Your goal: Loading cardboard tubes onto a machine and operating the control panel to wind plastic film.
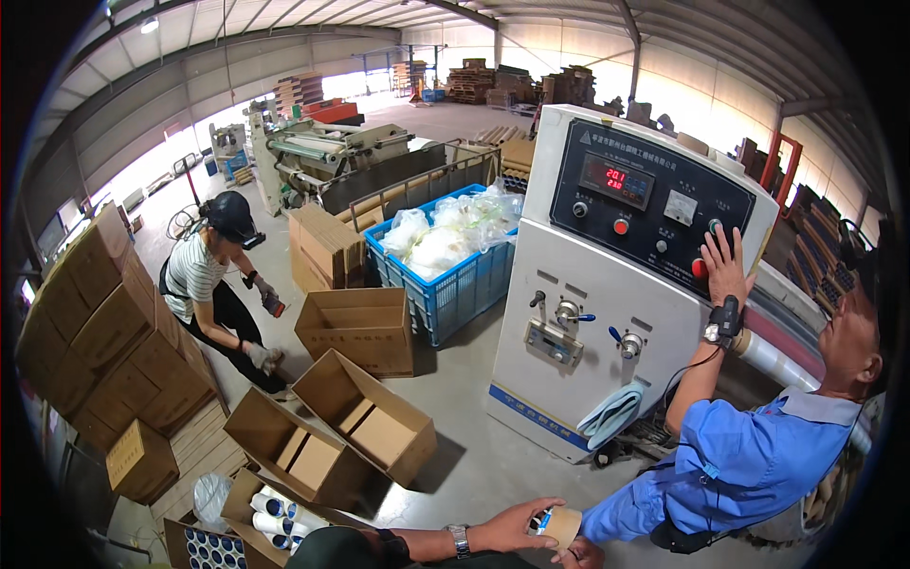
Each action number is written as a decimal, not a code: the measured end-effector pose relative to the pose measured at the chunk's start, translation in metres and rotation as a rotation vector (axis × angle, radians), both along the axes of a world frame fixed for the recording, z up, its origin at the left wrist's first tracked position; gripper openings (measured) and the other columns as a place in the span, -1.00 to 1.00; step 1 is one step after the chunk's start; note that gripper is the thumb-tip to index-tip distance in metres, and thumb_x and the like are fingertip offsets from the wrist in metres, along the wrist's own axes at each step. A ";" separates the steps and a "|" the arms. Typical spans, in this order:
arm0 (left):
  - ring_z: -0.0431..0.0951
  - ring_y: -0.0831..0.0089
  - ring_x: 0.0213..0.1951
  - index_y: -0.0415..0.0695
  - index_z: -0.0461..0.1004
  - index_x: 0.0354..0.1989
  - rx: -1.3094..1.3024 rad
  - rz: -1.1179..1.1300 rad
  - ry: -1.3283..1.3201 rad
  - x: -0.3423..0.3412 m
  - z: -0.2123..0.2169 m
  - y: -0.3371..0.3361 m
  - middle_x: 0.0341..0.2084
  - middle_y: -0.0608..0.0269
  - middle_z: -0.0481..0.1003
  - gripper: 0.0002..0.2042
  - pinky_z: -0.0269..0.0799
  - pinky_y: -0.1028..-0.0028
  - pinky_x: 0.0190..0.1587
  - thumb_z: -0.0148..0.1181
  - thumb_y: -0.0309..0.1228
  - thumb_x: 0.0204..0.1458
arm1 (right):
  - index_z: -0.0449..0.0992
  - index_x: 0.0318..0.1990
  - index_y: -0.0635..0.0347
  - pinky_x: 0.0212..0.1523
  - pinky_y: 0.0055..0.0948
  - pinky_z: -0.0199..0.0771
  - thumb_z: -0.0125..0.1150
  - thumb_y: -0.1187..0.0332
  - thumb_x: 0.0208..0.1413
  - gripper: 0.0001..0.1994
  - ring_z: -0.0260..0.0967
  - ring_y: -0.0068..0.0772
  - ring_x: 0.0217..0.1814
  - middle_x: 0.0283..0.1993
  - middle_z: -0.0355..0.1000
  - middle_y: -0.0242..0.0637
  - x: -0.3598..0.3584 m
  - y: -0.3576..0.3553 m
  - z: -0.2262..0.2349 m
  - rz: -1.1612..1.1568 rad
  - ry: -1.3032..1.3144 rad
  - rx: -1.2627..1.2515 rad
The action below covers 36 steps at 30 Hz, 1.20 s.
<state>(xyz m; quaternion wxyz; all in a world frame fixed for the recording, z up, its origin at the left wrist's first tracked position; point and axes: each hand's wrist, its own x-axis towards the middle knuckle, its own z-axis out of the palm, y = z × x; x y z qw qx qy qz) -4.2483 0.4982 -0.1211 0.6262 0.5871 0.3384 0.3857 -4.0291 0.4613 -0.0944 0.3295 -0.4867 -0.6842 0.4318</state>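
At the lower edge, my left hand (523,524), with a metal-banded watch on its wrist, grips a roll of tan tape (563,527). A blue and white label shows on the roll's side. My right hand (580,554) has its curled fingers against the lower edge of the same roll; the picture's rim cuts off the rest of it. Just beyond and to the right, a person in a blue shirt (758,446) has a hand (726,270) raised to the control panel (654,194) of a white machine cabinet (521,332), close to a red button (700,268).
Open cartons (365,412) stand on the floor ahead-left. Near the lower left, a carton holds white rolls (275,517). Another person in a striped shirt (199,275) wears gloves beside stacked cartons (114,322). Farther off is a blue crate (436,289) of clear plastic.
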 end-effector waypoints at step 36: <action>0.50 0.31 0.07 -0.21 0.17 0.35 0.017 -0.004 0.053 -0.003 0.007 -0.005 0.10 0.04 0.43 -0.20 0.42 0.33 0.15 0.47 -0.28 -0.05 | 0.55 -0.17 0.30 -0.24 -0.38 0.45 0.18 0.40 0.21 -0.85 0.48 -0.31 -0.32 -0.32 0.46 -0.21 0.003 -0.009 0.005 0.048 0.003 0.084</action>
